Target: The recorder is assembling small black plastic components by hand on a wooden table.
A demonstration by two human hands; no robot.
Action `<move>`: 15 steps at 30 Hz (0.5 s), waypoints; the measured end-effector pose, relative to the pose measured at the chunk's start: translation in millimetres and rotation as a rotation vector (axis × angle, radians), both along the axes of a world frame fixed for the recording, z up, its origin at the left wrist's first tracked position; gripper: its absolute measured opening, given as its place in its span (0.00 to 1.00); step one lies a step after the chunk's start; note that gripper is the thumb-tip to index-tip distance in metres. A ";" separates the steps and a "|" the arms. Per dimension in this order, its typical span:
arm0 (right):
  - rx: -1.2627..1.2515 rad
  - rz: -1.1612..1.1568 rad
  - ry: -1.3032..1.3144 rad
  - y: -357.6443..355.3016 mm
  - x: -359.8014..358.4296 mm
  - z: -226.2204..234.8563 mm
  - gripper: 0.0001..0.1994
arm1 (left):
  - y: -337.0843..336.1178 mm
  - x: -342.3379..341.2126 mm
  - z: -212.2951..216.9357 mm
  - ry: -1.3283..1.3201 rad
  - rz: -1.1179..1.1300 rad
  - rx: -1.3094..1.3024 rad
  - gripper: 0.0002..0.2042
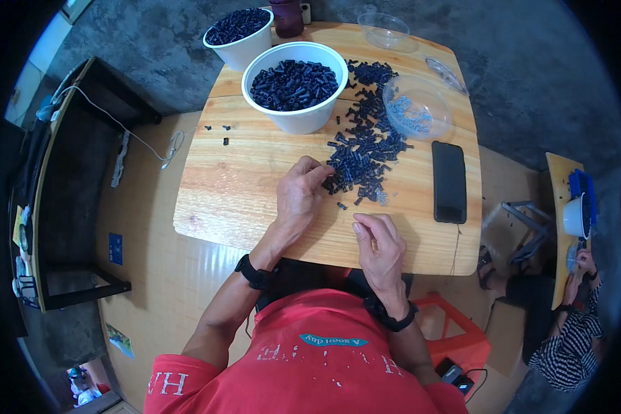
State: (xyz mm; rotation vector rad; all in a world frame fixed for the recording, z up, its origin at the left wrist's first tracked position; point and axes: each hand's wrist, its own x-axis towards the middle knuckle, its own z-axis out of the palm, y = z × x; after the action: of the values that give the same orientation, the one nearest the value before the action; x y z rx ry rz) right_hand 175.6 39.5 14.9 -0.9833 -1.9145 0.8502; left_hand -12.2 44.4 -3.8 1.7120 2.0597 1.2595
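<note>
A long heap of small black tubular parts [352, 165] runs down the middle of the wooden table [248, 186]. At the heap's left edge, my left hand [300, 191] pinches with thumb and forefinger; whatever is between the fingertips is too small to make out. My right hand [381, 250] hovers over the table's near edge, fingers curled and closed toward the thumb, its contents hidden. One loose black part [342, 205] lies between the hands. A few clear little pieces [381, 198] sit at the heap's near end. Beside the heap, a transparent bowl [436, 103] holds small clear pieces [408, 119].
Two white tubs, one nearer [303, 123] and one farther [247, 52], are full of black parts. A black phone [449, 183] lies on the right. Behind are another clear bowl [385, 34] and a dark cup [287, 19]. A co-worker [566, 352] sits far right, near a red stool [455, 331].
</note>
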 end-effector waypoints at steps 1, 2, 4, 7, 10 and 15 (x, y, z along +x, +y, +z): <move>0.000 -0.008 0.000 0.2 -0.3 -0.3 0.06 | 0.1 -0.1 1.1 0.031 -0.013 -0.002 0.13; -0.001 -0.009 -0.003 0.9 1.4 -0.3 0.06 | 0.6 -0.1 2.2 0.061 -0.028 -0.004 0.15; -0.044 -0.061 -0.056 1.8 7.8 0.1 0.06 | 2.2 -0.6 5.1 0.106 -0.023 -0.008 0.13; -0.020 -0.114 -0.073 3.5 15.6 -1.1 0.06 | 5.7 -0.5 8.3 0.181 -0.013 -0.026 0.12; -0.021 -0.145 -0.100 5.5 20.8 -1.5 0.06 | 8.0 0.0 9.1 0.202 -0.004 -0.057 0.11; -0.004 -0.148 -0.128 6.5 21.8 2.0 0.06 | 5.9 0.5 7.5 0.121 0.004 -0.042 0.10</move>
State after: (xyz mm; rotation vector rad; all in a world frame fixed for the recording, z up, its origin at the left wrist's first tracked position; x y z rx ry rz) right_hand 197.3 46.1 16.9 -1.1908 -1.9188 0.7211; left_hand -11.7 50.3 3.7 1.8075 2.1403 1.1313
